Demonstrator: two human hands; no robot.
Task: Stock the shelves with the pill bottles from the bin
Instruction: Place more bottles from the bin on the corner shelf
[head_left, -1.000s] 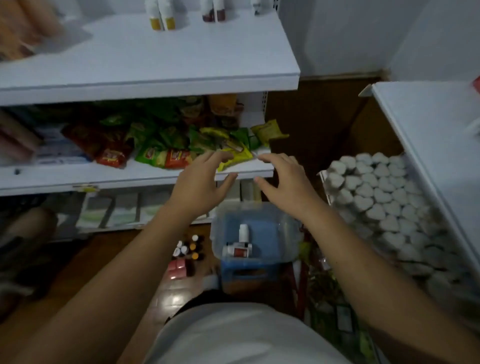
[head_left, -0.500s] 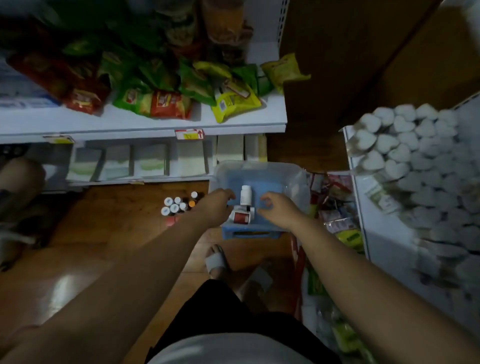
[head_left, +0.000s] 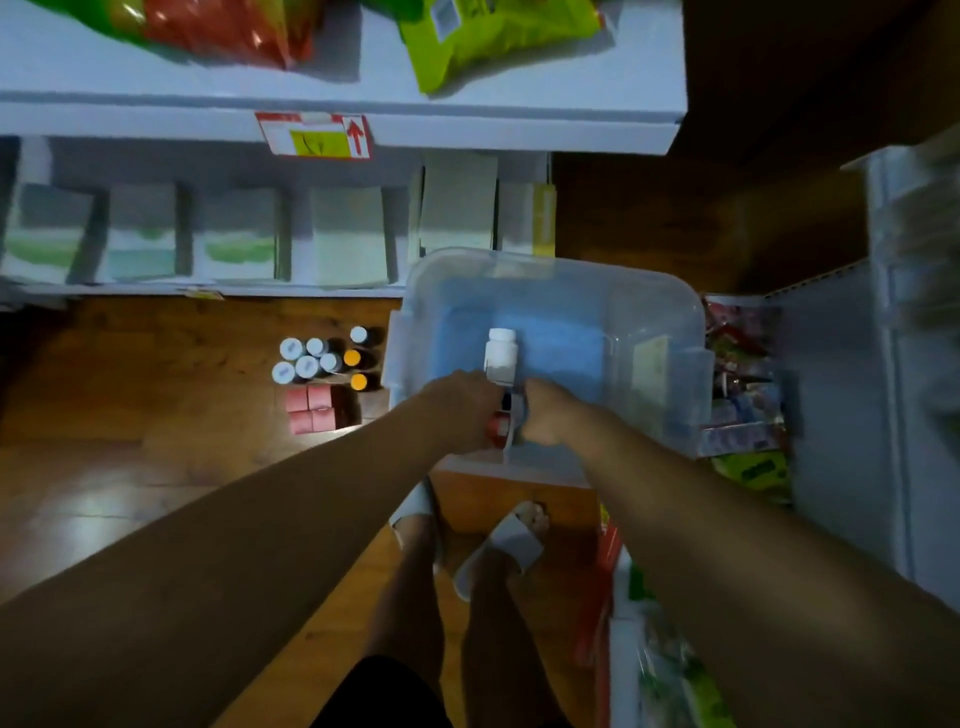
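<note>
Left of the bin, small capped bottles stand on the floor, while inside the bin, at its near wall, your left hand closes its grip on a red-labelled pill bottle, a white pill bottle sits just beyond, and your right hand presses alongside, though I cannot tell what its grip holds.

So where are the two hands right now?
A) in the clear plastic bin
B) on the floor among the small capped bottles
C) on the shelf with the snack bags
A: the left hand and right hand both reach into the clear bin, meeting at its near edge next to the white bottle lying there.
</note>
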